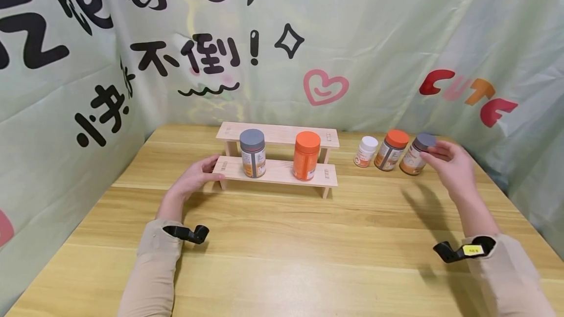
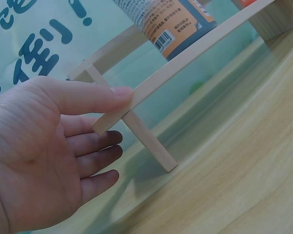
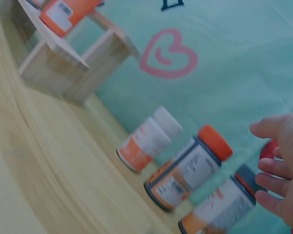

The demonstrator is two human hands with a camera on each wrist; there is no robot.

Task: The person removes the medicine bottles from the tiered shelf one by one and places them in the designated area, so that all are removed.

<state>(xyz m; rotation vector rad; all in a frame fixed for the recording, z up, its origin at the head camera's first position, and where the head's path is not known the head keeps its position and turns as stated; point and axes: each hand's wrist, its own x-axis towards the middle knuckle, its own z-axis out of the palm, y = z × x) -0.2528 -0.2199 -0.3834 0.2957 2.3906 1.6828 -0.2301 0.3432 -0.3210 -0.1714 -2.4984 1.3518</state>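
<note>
Head view: your left hand braces the shelf's lower step with straight fingers; your right hand, fingers loosely spread, reaches the grey-capped bottle.

Left forearm stretches forward over worktop's left half, beige sleeve, black strap at wrist. Left hand open, palm turned inward, thumb laid straight along top, other fingers relaxed and slightly bent beneath. Right forearm reaches toward worktop's far right edge, same sleeve, black strap with yellow tag. Right hand raised, fingers loosely curved, fingertips spread forward, gripping nothing plainly.
</note>
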